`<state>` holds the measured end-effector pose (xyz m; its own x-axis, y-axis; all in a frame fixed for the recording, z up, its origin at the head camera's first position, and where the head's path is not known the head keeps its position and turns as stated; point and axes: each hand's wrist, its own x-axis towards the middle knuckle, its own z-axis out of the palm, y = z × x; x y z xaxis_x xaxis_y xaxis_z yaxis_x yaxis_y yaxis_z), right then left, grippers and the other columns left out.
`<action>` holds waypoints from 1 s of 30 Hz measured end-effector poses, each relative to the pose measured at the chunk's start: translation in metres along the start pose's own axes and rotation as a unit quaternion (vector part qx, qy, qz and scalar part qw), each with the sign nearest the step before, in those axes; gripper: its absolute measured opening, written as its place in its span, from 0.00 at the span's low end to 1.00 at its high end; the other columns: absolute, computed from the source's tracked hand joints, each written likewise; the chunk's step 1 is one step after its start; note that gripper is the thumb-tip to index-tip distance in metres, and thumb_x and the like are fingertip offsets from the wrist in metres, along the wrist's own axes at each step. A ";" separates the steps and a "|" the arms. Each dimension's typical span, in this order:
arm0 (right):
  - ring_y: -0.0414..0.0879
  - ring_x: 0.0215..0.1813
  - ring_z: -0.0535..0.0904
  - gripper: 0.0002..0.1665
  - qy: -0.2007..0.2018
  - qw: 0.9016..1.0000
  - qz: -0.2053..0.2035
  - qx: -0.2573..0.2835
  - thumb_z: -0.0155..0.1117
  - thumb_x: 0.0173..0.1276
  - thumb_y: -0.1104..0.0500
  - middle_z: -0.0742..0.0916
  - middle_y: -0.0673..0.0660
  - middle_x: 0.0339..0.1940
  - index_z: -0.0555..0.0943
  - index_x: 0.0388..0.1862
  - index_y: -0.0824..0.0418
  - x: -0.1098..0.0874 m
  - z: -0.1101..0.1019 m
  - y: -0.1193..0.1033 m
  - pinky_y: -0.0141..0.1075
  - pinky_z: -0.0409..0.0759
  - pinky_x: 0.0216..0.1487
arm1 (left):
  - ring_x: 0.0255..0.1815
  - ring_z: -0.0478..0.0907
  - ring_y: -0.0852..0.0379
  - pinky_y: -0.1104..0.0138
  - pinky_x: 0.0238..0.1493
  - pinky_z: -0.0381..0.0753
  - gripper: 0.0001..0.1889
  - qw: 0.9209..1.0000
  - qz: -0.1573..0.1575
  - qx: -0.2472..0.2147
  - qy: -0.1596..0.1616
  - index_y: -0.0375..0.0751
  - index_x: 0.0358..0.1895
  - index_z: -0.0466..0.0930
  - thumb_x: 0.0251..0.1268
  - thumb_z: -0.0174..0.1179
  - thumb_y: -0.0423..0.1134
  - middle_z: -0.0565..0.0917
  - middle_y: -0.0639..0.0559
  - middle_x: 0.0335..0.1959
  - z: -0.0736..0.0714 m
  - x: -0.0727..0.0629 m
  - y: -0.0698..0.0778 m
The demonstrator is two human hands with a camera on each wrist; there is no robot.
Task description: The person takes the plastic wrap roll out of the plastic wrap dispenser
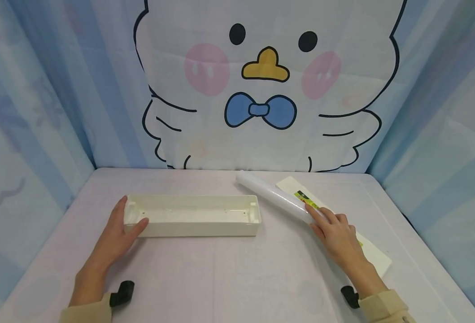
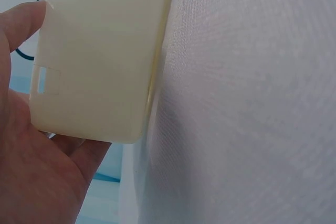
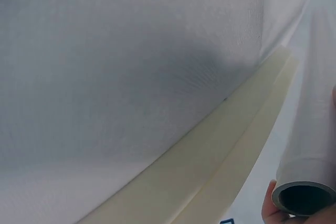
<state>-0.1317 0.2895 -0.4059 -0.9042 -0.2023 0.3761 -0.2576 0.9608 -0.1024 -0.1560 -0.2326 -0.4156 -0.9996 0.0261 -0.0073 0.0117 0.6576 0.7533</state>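
Note:
A long cream plastic box (image 1: 193, 229), with its hollow top facing up, lies on the table to the left of centre. My left hand (image 1: 114, 240) grips its left end, thumb on the near wall and fingers around the end; the left wrist view shows the box's side wall (image 2: 100, 56) with a small slot. To the right, my right hand (image 1: 336, 235) holds the near end of a roll of clear cling film (image 1: 277, 197). Its hollow core (image 3: 304, 199) shows in the right wrist view, with fingertips (image 3: 270, 203) curled around the end.
A long cream lid (image 1: 376, 255) with a yellow-green label (image 1: 307, 198) lies slantwise under and beyond my right hand. White cloth covers the table (image 1: 213, 278). A printed curtain (image 1: 261, 148) stands along the back edge, with blue curtains at both sides.

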 end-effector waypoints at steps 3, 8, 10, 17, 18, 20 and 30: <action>0.67 0.56 0.72 0.32 -0.019 1.000 0.019 0.001 0.63 0.74 0.57 0.77 0.64 0.63 0.68 0.75 0.48 -0.002 -0.001 0.000 0.63 0.74 0.45 | 0.78 0.35 0.27 0.32 0.71 0.41 0.53 1.000 -0.001 -0.004 0.002 0.33 0.80 0.27 0.75 0.56 0.56 0.36 0.27 0.80 0.000 -0.001 0.000; 0.67 0.57 0.71 0.32 -0.044 0.998 0.036 0.002 0.61 0.76 0.56 0.76 0.65 0.65 0.66 0.76 0.47 -0.006 -0.001 0.001 0.64 0.73 0.46 | 0.78 0.35 0.27 0.32 0.71 0.40 0.53 1.000 -0.006 -0.002 0.000 0.34 0.80 0.26 0.75 0.56 0.57 0.35 0.27 0.80 0.000 -0.001 0.002; 0.67 0.57 0.71 0.32 -0.044 0.998 0.035 0.002 0.61 0.76 0.56 0.76 0.65 0.65 0.66 0.77 0.47 -0.008 -0.001 0.002 0.64 0.73 0.45 | 0.78 0.35 0.27 0.32 0.71 0.40 0.53 1.000 -0.008 0.000 0.000 0.34 0.80 0.26 0.75 0.56 0.57 0.35 0.27 0.80 0.000 -0.001 0.002; 0.67 0.55 0.72 0.32 -0.037 0.999 0.035 0.003 0.61 0.76 0.56 0.77 0.65 0.64 0.67 0.76 0.47 -0.012 -0.001 0.002 0.64 0.75 0.41 | 0.78 0.34 0.27 0.32 0.71 0.40 0.53 1.000 -0.007 0.001 -0.001 0.33 0.80 0.26 0.75 0.55 0.56 0.34 0.27 0.80 0.002 0.000 0.001; 0.68 0.55 0.73 0.31 -0.038 0.999 0.037 0.005 0.62 0.76 0.57 0.77 0.65 0.64 0.68 0.76 0.47 -0.012 -0.001 0.001 0.64 0.75 0.41 | 0.78 0.34 0.27 0.32 0.71 0.40 0.53 1.000 -0.006 0.001 0.000 0.32 0.80 0.26 0.75 0.55 0.56 0.34 0.27 0.79 0.002 -0.001 0.001; 0.68 0.55 0.73 0.31 -0.043 0.998 0.042 0.008 0.62 0.76 0.57 0.77 0.66 0.64 0.68 0.76 0.48 -0.013 -0.002 0.000 0.65 0.75 0.42 | 0.78 0.34 0.27 0.33 0.71 0.40 0.53 1.000 -0.004 0.000 0.002 0.32 0.80 0.26 0.75 0.56 0.56 0.34 0.27 0.79 0.002 -0.001 0.001; 0.67 0.49 0.76 0.32 -0.053 0.998 0.025 -0.027 0.65 0.73 0.58 0.80 0.64 0.60 0.71 0.74 0.50 -0.014 -0.007 -0.009 0.60 0.78 0.37 | 0.78 0.34 0.27 0.32 0.71 0.40 0.53 1.000 -0.014 0.009 -0.001 0.33 0.80 0.26 0.75 0.56 0.55 0.34 0.27 0.79 0.001 -0.001 0.003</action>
<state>-0.1140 0.2845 -0.4043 -0.9475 -0.1694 0.2713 -0.1943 0.9786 -0.0675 -0.1547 -0.2297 -0.4136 -0.9995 0.0089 -0.0294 -0.0158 0.6715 0.7409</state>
